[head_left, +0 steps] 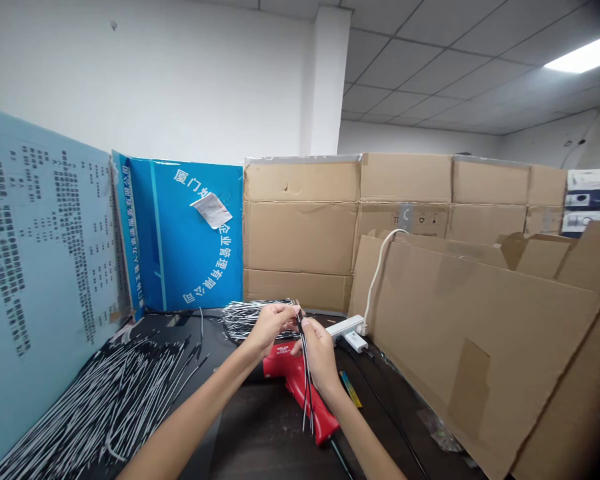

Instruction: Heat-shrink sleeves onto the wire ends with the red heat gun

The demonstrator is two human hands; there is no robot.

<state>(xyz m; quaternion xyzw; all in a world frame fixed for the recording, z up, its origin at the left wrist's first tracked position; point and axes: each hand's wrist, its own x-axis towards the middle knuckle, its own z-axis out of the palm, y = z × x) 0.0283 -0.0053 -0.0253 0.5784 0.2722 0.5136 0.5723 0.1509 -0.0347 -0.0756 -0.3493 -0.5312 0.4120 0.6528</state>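
Nearest the camera, the person's bare left forearm (190, 413) and right forearm (365, 440) reach in from the bottom edge toward the middle of a dark table (265, 447). The left hand (267, 330) and right hand (320, 353) are close together, and the fingers (285, 311) of both are closed in a pinch on a small bunch of thin black wires (306, 373), gripping it near its upper end. The wires hang down from there between the hands, in front of a red heat gun (293, 377) lying on the table just below the right hand. A loose bundle of black-and-white wires (245, 320) lies on the table just behind the left hand, and a much bigger spread of the same wires (95, 407) covers the table's left side. To the right of the hands sit a white power strip (345, 327) with a white plug (356, 341) in it, a white cord (377, 280) rising from it, and a small blue-and-yellow strip (351, 389). A black cable (380, 400) runs along the table beside a tilted cardboard sheet (480, 347). Stacked cardboard boxes (300, 227) stand behind, and on the left are a blue board (190, 233) with a paper note (211, 210) stuck on it and a pale blue printed sign (45, 233).
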